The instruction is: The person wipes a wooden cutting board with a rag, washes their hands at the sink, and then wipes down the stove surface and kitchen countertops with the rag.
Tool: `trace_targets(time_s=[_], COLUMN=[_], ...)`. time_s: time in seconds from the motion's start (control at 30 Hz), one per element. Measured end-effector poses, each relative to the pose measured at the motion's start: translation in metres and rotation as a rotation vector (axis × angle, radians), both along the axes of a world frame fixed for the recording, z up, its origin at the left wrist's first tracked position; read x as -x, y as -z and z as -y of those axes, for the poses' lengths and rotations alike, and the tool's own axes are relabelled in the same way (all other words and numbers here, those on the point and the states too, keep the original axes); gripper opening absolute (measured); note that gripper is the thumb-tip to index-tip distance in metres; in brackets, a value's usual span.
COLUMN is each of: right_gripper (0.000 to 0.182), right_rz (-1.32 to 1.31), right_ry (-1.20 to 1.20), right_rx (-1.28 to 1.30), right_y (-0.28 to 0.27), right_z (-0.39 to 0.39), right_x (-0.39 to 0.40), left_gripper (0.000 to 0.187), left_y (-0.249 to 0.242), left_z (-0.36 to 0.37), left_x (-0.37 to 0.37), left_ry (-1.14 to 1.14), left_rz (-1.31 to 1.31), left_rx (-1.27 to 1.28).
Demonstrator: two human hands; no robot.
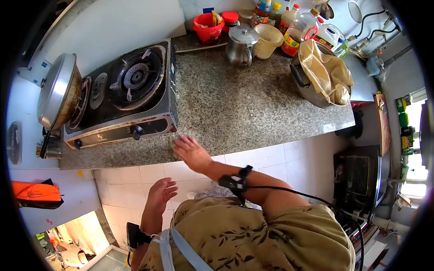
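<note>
My right hand (192, 152) is at the front edge of the speckled stone counter (217, 117), just right of the gas stove's (129, 90) front corner. Its fingers reach over the counter surface; whether something small lies under the fingertips is too blurred to tell. Below the counter edge, my left hand (162, 193) hangs in front of my body, fingers apart and slightly curled, holding nothing. A black device is strapped on each wrist.
A lidded wok (58, 95) sits on the stove's left burner. Behind on the counter stand a red basket (209, 28), a metal pitcher (242, 45), a tan tub (267, 41) and several bottles. A large pot (312, 92) with a cloth stands at the right.
</note>
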State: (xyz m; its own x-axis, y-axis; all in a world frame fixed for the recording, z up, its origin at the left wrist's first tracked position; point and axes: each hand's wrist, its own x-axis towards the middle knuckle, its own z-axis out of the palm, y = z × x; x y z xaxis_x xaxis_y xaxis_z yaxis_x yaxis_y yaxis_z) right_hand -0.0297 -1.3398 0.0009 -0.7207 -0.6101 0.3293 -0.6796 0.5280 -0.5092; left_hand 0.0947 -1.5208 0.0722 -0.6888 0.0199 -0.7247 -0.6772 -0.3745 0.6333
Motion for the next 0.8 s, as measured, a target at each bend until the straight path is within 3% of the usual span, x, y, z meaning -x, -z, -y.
trace_targets(time_s=[0.1,0.17,0.27,0.37,0.5,0.63,0.8], right_gripper=[0.034,0.034,0.035,0.037,0.044,0.036,0.041], right_rz=[0.011,0.053,-0.041,-0.058,-0.02,-0.039,0.119], right_ry=[-0.012,0.115,0.51,0.82,0.549,0.16,-0.241], right_rx=[-0.034,0.076,-0.029,-0.126,-0.067,-0.014,-0.049], right_y=[0.004,0.019,0.016,-0.004,-0.005,0.002,0.007], right_z=[-0.042,-0.091,-0.185,-0.214,-0.154,-0.068,0.03], right_x=[-0.012,0.005,0.018,0.008,-0.003,-0.012,-0.032], left_gripper=[0.029,0.028,0.028,0.028,0.028,0.028,0.031], left_y=[-0.001,0.003,0.011,0.017,0.014,0.013,0.008], left_z=[0.007,0.01,0.012,0.007,0.004,0.009,0.015], left_x=[0.002,0.003,0.0,-0.002,-0.006,-0.023,-0.049], left_ry=[-0.011,-0.023,-0.014,0.016,-0.029,-0.089,-0.18], left_rz=[0.0,0.002,-0.02,-0.01,-0.022,-0.036,0.015], left_rx=[0.028,0.03,-0.038,-0.025,-0.039,-0.076,-0.03])
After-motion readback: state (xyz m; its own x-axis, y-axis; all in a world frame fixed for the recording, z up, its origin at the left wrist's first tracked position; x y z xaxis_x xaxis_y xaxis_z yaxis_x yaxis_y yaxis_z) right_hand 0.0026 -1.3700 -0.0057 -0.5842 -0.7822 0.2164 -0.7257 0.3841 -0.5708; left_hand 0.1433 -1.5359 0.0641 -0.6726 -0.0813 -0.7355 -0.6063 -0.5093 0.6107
